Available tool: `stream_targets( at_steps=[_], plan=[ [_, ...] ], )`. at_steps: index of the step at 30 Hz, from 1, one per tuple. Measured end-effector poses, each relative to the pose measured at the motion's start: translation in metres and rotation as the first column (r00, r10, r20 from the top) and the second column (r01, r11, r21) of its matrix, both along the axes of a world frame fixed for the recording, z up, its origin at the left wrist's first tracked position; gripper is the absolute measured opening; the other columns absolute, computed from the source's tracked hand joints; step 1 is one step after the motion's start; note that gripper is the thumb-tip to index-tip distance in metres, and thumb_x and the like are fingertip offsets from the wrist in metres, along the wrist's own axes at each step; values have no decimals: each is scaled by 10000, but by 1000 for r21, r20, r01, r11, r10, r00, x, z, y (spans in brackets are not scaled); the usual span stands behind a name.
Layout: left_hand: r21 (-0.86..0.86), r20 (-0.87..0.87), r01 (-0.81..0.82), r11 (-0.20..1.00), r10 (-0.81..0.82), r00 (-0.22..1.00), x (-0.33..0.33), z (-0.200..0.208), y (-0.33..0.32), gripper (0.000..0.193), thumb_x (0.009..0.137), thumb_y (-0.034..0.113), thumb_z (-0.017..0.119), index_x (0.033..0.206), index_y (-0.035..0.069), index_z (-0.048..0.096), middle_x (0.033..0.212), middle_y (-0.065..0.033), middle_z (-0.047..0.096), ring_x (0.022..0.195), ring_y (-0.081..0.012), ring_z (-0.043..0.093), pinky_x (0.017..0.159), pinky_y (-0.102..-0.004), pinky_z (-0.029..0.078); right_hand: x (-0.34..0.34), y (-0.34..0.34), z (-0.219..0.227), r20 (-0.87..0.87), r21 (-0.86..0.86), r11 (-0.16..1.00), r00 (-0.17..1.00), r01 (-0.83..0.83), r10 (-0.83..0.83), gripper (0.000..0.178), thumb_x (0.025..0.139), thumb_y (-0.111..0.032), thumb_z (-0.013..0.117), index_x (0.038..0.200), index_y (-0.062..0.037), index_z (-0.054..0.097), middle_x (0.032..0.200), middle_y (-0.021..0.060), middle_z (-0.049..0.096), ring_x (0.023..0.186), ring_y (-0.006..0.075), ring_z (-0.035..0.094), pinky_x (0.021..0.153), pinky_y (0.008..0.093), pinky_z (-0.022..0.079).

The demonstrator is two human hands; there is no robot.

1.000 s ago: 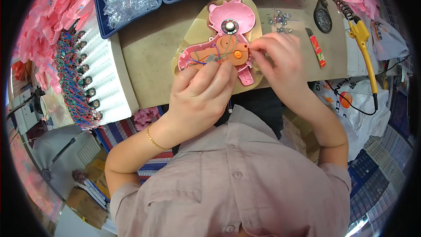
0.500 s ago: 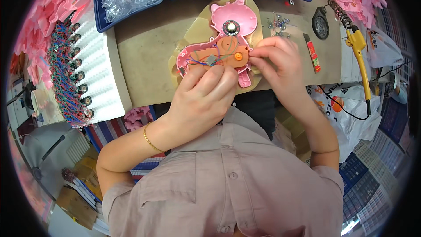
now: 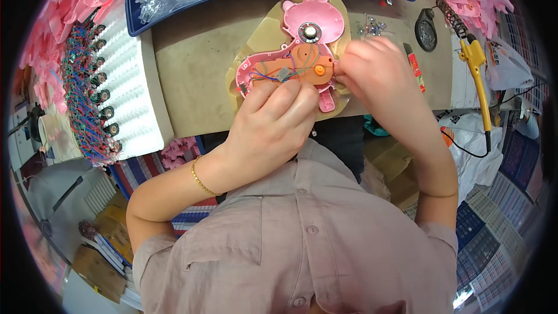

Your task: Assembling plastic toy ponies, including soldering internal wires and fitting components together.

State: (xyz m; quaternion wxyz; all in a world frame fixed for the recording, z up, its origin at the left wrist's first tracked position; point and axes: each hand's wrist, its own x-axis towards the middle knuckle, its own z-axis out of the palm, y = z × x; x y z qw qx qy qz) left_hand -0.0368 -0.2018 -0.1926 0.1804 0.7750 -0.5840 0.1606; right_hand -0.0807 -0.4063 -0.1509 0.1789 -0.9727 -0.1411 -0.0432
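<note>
The desk (image 3: 197, 58) is crowded at its left end and far corners by heaped pink plastic parts (image 3: 52, 40). Along its far edge, three blue trays (image 3: 131, 17) are filled with clear plastic pieces. Near the left edge a white ridged foam sheet (image 3: 142, 99) is laid, its outer side lined with a bundle of coloured wires and small round black parts (image 3: 87, 93). By the middle of the front edge, an animal-shaped pink shell (image 3: 307, 11) is held hollow side up in a tan fixture (image 3: 261, 38). The hands are both brought to this shell. By the left hand (image 3: 273, 113), bunched fingers are pressed at the shell's near side, close to the wires; whether anything is gripped cannot be told. By the right hand (image 3: 372, 70), thumb and finger are drawn narrowly together at the shell's right side; what lies between them is hidden. Toward the desk's right end a yellow-handled iron (image 3: 476, 58) is propped at a coil. Inside the shell are seated an orange plate (image 3: 305, 53), a round speaker (image 3: 310, 32), thin wires (image 3: 258, 75), a grey block (image 3: 283, 74) and an orange knob (image 3: 320, 70)
</note>
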Motion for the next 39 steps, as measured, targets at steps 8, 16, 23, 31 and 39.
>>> stream_targets(
  at_steps=[8,16,23,31,39],
  plan=[
    [2,18,-19,1000,19,1000,-1,0,3,197,653,131,603,831,51,632,995,-42,519,962,-178,483,765,-316,407,18,-16,-3,-282,251,968,956,-11,84,134,767,-77,678,805,1,576,788,96,570,715,261,580,644,351,468],
    [83,-24,-24,996,26,999,-4,4,4,352,690,139,616,1026,42,660,1058,-36,565,971,-166,532,848,-324,405,76,-18,-8,-321,287,956,946,63,34,161,789,-117,650,850,22,599,728,95,588,666,198,576,638,318,457],
    [-28,-91,-28,999,25,996,2,1,3,355,707,132,598,1044,35,657,1163,-54,570,1056,-187,522,871,-325,397,89,-16,-4,-342,83,990,930,-117,138,126,729,-97,653,780,-6,583,723,122,592,677,281,589,617,343,460],
    [4,-97,60,998,-59,994,3,-7,15,329,766,148,556,1065,42,646,1346,-122,503,1304,-257,408,1027,-396,345,92,-33,-15,49,376,865,925,333,-378,123,808,-106,662,893,-18,670,870,108,663,794,285,624,688,337,460],
    [-101,-305,8,995,-39,952,44,41,51,407,721,92,611,1124,40,595,1251,-169,534,1159,-348,527,955,-440,454,134,-45,-41,183,116,982,969,149,-169,131,750,-111,707,856,-58,650,848,102,572,845,309,561,720,399,424]
  ],
)
